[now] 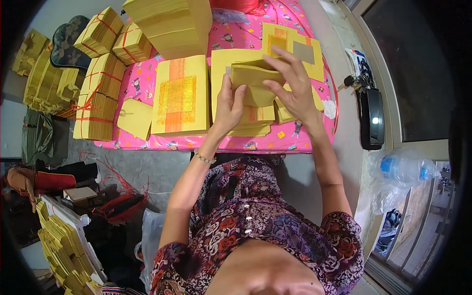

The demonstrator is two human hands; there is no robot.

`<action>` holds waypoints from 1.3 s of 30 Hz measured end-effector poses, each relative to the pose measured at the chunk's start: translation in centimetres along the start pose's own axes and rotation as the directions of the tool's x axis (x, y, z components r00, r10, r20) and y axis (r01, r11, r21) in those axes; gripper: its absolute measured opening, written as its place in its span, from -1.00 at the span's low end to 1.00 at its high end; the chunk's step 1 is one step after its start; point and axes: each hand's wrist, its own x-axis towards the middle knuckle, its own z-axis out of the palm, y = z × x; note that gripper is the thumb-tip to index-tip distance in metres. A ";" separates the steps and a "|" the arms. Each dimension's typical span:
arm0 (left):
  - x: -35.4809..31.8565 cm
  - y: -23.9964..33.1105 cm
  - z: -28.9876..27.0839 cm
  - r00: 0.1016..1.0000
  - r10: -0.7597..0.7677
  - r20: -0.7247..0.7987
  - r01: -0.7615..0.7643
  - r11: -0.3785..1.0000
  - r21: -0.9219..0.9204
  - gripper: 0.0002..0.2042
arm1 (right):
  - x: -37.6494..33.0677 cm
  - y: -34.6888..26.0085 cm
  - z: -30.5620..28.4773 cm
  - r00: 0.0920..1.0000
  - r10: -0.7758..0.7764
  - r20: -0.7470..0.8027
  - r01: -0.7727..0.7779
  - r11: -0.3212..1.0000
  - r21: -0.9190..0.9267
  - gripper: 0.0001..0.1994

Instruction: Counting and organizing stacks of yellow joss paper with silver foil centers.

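While the folded yellow paper pocket (250,87) is held up over the near middle of the pink-covered table (209,143), the work looks partway along. The left hand (230,103) grasps the pocket's left edge, thumb on the near face and the other fingers behind it. The right hand (294,91) is spread at the opposite side, its thumb against the near face and its fingers extended above the upper edge, not clenched; whether every fingertip touches paper, I cannot tell. The pocket's mouth gapes a little at the top, so this piece seems folded but perhaps not fully shaped or pressed.

What appears finished stands at the table's left: yellow paper bundles (92,122) stacked up and bound with red string. A small loose yellow piece (132,118) lies just beside them.

Plenty seems left. A flat stack of yellow sheets (179,71), its top one bearing an orange band and a gold square, lies left of the hands, and a tall yellow paper stack (169,29) rises behind it. A sheet with a silver-grey square (304,52) lies beyond the right hand. Below that hand is a small yellow paper pile (285,114), untied as far as it shows; its exact count is hidden.
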 end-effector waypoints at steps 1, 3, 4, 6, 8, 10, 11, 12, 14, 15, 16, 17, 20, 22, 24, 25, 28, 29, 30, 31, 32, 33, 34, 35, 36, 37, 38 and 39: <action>0.0 0.1 0.1 1.000 0.009 -0.012 -0.010 0.999 -0.035 -0.80 | 0.0 0.1 0.0 0.996 -0.021 0.081 0.022 1.000 -0.010 -0.63; 0.0 0.1 0.2 1.000 -0.002 -0.007 0.002 0.999 -0.041 -0.79 | 0.1 -0.4 -0.2 0.996 0.011 0.086 -0.011 1.000 0.007 -0.69; -0.1 0.1 0.2 1.000 -0.013 -0.004 0.012 0.999 -0.044 -0.79 | 0.1 -0.5 -0.2 0.995 0.041 0.091 -0.044 0.999 0.026 -0.74; -0.1 0.0 0.1 1.000 -0.010 -0.007 0.009 0.999 -0.032 -0.78 | 0.0 -0.2 0.0 0.994 0.042 0.097 -0.046 0.998 0.047 -0.67; -0.1 -0.1 0.1 1.000 -0.009 -0.009 0.009 1.000 -0.021 -0.78 | -0.1 -0.2 0.2 0.994 0.045 0.104 -0.052 0.996 0.068 -0.60; 0.1 -0.1 0.0 0.999 -0.009 -0.033 0.009 1.000 -0.021 -0.78 | -0.1 -0.7 0.6 0.987 0.129 -0.096 -0.124 0.991 0.055 -0.46; 0.4 -0.2 -0.2 0.999 -0.016 -0.032 0.015 1.000 -0.022 -0.78 | -0.3 -0.7 1.0 0.987 0.135 -0.092 -0.130 0.990 0.056 -0.46; 0.9 -0.1 -0.3 0.999 -0.045 -0.027 0.043 0.996 -0.074 -0.78 | -0.7 -0.6 1.4 0.949 0.307 -0.069 -0.278 0.922 0.268 -0.42; 1.5 0.3 -0.4 0.997 -0.081 -0.017 0.078 0.989 -0.127 -0.77 | -1.8 0.4 2.0 0.884 0.468 -0.009 -0.412 0.786 0.460 -0.39; 2.0 1.0 -0.4 0.981 -0.196 0.009 0.194 0.963 -0.188 -0.76 | -2.1 1.0 2.3 0.852 0.501 0.151 -0.494 0.675 0.548 -0.44; 2.3 1.3 -0.4 0.951 -0.306 0.043 0.307 0.920 -0.244 -0.75 | -2.5 1.4 2.3 0.806 0.504 0.310 -0.575 0.546 0.610 -0.49; 2.5 1.1 -0.6 0.942 -0.321 0.099 0.336 0.894 -0.297 -0.70 | -3.0 1.5 2.4 0.755 0.551 0.355 -0.639 0.498 0.586 -0.55; 2.7 0.4 -0.7 0.884 -0.456 0.100 0.463 0.832 -0.304 -0.72 | -2.8 0.5 2.9 0.669 0.628 0.397 -0.704 0.366 0.609 -0.60; 2.8 0.3 -0.5 0.865 -0.489 0.117 0.498 0.803 -0.328 -0.73 | -3.3 0.9 3.3 0.636 0.650 0.417 -0.717 0.296 0.632 -0.60; 2.8 0.5 -0.3 0.844 -0.520 0.134 0.531 0.771 -0.350 -0.74 | -3.4 1.1 3.5 0.601 0.668 0.438 -0.724 0.225 0.652 -0.61; 2.9 0.7 -0.2 0.829 -0.544 0.129 0.553 0.767 -0.326 -0.74 | -3.4 1.1 3.4 0.577 0.673 0.463 -0.740 0.192 0.644 -0.61; 3.0 1.1 -0.1 0.809 -0.574 0.127 0.584 0.757 -0.294 -0.76 | -3.5 1.1 3.5 0.543 0.687 0.483 -0.756 0.149 0.637 -0.60; 3.0 1.1 -0.1 0.804 -0.580 0.129 0.590 0.755 -0.287 -0.76 | -3.5 1.1 3.5 0.535 0.695 0.480 -0.756 0.141 0.639 -0.60; 3.0 0.9 -0.1 0.804 -0.580 0.130 0.590 0.755 -0.287 -0.76 | -3.6 1.1 3.6 0.535 0.696 0.479 -0.756 0.141 0.639 -0.60; 2.9 0.7 -0.1 0.818 -0.561 0.127 0.571 0.767 -0.294 -0.76 | -3.6 1.1 3.7 0.559 0.688 0.462 -0.736 0.157 0.658 -0.60; 2.9 0.6 -0.1 0.832 -0.540 0.123 0.550 0.779 -0.301 -0.76 | -3.7 1.1 3.8 0.584 0.680 0.443 -0.716 0.173 0.677 -0.60; 2.8 0.6 0.0 0.833 -0.539 0.125 0.549 0.780 -0.300 -0.76 | -3.7 1.0 3.7 0.585 0.681 0.441 -0.714 0.175 0.678 -0.60; 2.7 0.7 0.1 0.834 -0.540 0.117 0.546 0.775 -0.316 -0.75 | -3.8 0.9 3.7 0.596 0.676 0.434 -0.709 0.189 0.679 -0.60; 2.6 0.9 0.1 0.834 -0.541 0.109 0.543 0.771 -0.333 -0.74 | -3.8 0.8 3.6 0.607 0.671 0.427 -0.704 0.204 0.681 -0.59; 2.5 0.9 0.0 0.838 -0.535 0.110 0.538 0.774 -0.333 -0.74 | -3.8 0.6 3.4 0.612 0.669 0.422 -0.700 0.210 0.682 -0.59; 2.4 0.8 -0.1 0.851 -0.510 0.126 0.523 0.800 -0.295 -0.69 | -3.7 0.2 3.2 0.609 0.672 0.421 -0.705 0.216 0.675 -0.61; 2.3 0.8 -0.2 0.863 -0.486 0.141 0.506 0.823 -0.257 -0.64 | -3.6 0.1 3.1 0.607 0.675 0.420 -0.710 0.223 0.668 -0.62; 2.0 0.9 -0.1 0.866 -0.480 0.143 0.501 0.827 -0.256 -0.64 | -3.6 0.2 2.9 0.611 0.673 0.416 -0.706 0.228 0.671 -0.62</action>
